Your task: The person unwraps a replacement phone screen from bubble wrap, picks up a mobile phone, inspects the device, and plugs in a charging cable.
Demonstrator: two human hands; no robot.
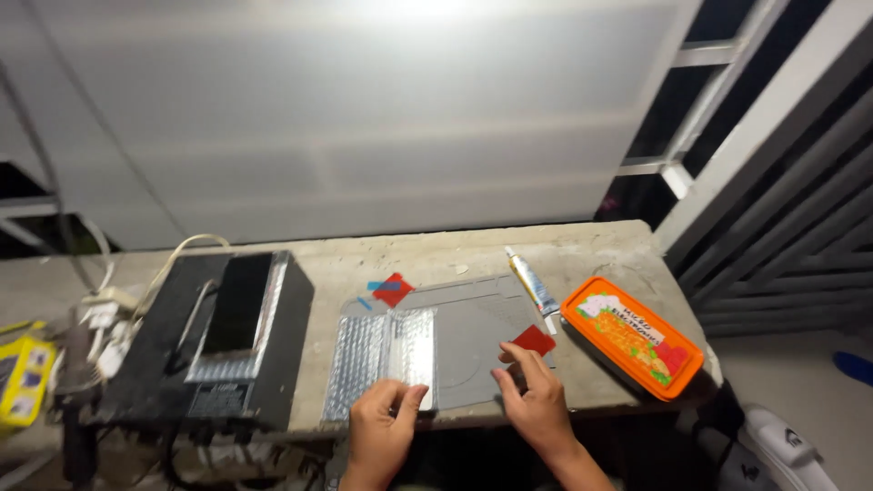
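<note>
My left hand (pixel 382 425) rests at the near edge of a grey mat (pixel 473 327), its thumb pressing the lower end of a shiny rectangular panel (pixel 411 350). My right hand (pixel 535 393) lies on the mat just right of it, fingers spread, fingertips touching the mat below a small red square piece (pixel 533 340). A silvery textured sheet (pixel 356 364) lies left of the panel. Another red piece with blue tape (pixel 391 289) sits at the mat's far left corner.
A black box-shaped device (pixel 218 341) with a slot on top stands at left, cables (pixel 173 259) behind it. A glue tube (pixel 533 284) and an orange lidded container (pixel 632 336) lie at right. A yellow pack (pixel 23 377) sits far left. Concrete table edge runs beneath my hands.
</note>
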